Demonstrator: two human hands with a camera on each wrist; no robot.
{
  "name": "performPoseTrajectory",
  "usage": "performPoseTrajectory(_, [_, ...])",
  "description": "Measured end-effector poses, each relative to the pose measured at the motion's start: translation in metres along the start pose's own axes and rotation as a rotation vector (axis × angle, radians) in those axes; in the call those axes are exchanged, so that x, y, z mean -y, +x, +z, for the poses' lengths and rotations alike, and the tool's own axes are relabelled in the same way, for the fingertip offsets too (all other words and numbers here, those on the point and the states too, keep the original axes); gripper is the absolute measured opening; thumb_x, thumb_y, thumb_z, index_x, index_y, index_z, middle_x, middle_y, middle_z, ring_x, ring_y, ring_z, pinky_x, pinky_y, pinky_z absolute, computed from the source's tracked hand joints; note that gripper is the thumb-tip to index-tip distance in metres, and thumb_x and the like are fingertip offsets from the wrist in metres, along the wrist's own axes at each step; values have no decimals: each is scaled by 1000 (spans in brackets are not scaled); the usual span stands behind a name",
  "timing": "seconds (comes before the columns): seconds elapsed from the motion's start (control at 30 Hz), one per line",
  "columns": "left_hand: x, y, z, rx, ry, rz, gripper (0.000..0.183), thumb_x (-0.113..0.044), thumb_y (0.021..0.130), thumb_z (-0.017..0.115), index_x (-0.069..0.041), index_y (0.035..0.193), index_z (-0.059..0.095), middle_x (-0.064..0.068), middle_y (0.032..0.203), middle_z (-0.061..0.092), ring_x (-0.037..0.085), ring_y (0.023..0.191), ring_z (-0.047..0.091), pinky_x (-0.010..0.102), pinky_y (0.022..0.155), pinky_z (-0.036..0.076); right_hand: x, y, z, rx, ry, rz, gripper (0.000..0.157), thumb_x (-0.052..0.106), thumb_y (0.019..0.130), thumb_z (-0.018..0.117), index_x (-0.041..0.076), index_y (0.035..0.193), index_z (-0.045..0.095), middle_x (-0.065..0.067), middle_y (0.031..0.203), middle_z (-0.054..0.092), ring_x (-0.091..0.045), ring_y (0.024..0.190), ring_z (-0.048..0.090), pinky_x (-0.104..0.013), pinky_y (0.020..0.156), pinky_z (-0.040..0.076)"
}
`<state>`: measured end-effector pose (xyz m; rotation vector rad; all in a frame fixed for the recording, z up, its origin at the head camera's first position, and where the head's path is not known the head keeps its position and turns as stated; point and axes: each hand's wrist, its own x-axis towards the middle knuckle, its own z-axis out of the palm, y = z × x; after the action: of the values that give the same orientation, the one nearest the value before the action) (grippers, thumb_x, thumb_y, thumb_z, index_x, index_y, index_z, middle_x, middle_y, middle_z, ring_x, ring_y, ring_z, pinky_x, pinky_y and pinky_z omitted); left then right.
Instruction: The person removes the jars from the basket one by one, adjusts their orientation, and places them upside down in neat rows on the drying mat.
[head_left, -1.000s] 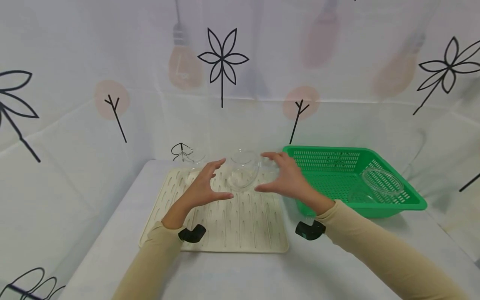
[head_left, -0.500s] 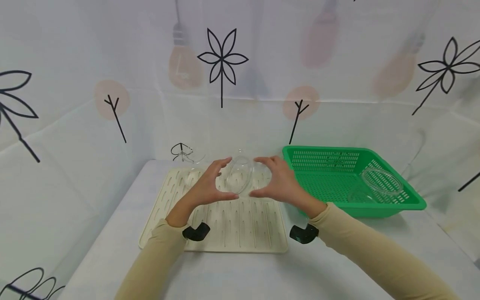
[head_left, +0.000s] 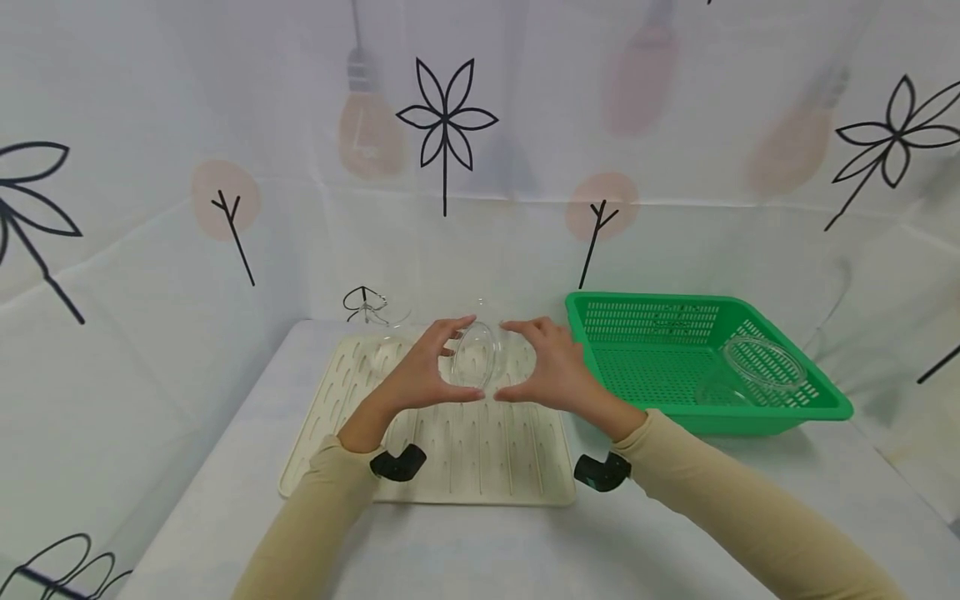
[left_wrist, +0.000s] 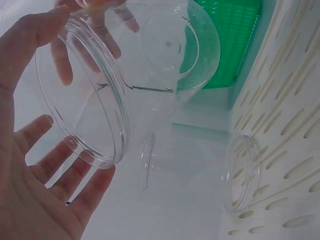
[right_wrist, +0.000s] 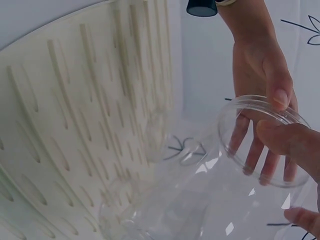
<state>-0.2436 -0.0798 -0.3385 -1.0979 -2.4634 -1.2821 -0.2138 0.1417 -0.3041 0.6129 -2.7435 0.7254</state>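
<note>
Both hands grip a clear plastic jar (head_left: 474,356) above the mat, its round mouth end turned toward my left hand. My left hand (head_left: 420,373) holds the ringed rim with the thumb on one side and the fingers on the other. On the opposite side, my right hand (head_left: 553,371) curls round the jar, its thumb (right_wrist: 282,135) near the rim. In the left wrist view the jar's body (left_wrist: 155,60) stretches away to a round base. Whether a separate lid sits on the mouth is hard to tell through the clear plastic.
A cream ribbed drying mat (head_left: 450,467) lies under the hands. Another clear jar (left_wrist: 187,165) stands mouth-down at its edge. To the right is a green basket (head_left: 720,417), holding clear round-rimmed ware (head_left: 765,363). A patterned cloth (head_left: 510,158) hangs behind.
My hands have come closer together, the right one moving left and the left one slightly right. The jar's round rim has turned and appears narrower from the head view.
</note>
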Motion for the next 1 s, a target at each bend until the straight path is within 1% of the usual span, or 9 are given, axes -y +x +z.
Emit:
performPoseTrajectory(0.2, [1,-1,-2,-18,-11,2,91,-24,67,84,-14,142,34,4,137,37,20,118,42,43,91,44,-3,-1,-1,0,66,0,87,36,61,87,15,135,47,-16,124,44,-34,115,38,-58,85,33])
performPoseTrajectory(0.33, [1,-3,-4,-17,-37,-14,90,-23,69,83,-12,142,32,7,138,36,21,119,41,40,93,43,-7,-2,-1,-11,157,17,87,34,63,86,12,137,44,-17,131,39,-34,118,37,-57,90,35])
performPoseTrajectory(0.5, [0,-5,-6,-13,-57,-32,90,-22,70,83,-10,143,31,10,140,34,24,121,40,43,95,42,-14,-5,1,-42,277,46,87,31,68,84,8,139,39,-16,137,36,-33,122,35,-56,94,36])
performPoseTrajectory(0.57, [0,-6,-6,-11,-61,-43,92,-20,70,83,-10,143,29,11,141,33,25,122,39,43,96,41,-16,-6,3,-54,335,71,87,28,69,83,8,141,37,-15,139,34,-33,123,34,-54,95,36])
performPoseTrajectory(0.63, [-10,-7,-8,-8,-68,-58,90,-16,71,82,-7,143,29,14,141,32,28,122,39,44,96,41,-23,-7,9,-73,380,106,89,31,69,83,13,142,35,-14,139,33,-33,123,35,-54,94,37])
performPoseTrajectory(0.77, [-10,-8,-8,-17,-78,-67,89,-14,70,82,-8,142,29,12,140,33,27,122,38,45,96,41,-26,-13,13,-94,455,184,90,31,71,82,14,144,31,-16,139,31,-36,121,36,-54,94,38])
performPoseTrajectory(0.83, [-4,-7,-7,-26,-75,-52,89,-16,70,82,-9,142,30,10,139,33,25,121,39,44,95,41,-29,-16,17,-107,485,218,90,32,72,80,14,144,30,-16,138,31,-37,120,38,-54,94,38])
performPoseTrajectory(0.87, [3,-7,-6,-30,-74,-49,90,-17,69,83,-10,142,30,8,139,33,23,121,39,44,95,42,-24,-19,15,-106,512,236,88,28,74,80,11,144,30,-18,138,31,-37,120,37,-53,96,37])
performPoseTrajectory(1.0, [3,-7,-7,-34,-73,-56,91,-17,69,83,-8,142,29,8,139,33,23,121,38,43,95,42,-30,-24,25,-133,617,287,85,25,75,78,10,143,29,-17,138,32,-35,122,36,-50,97,36])
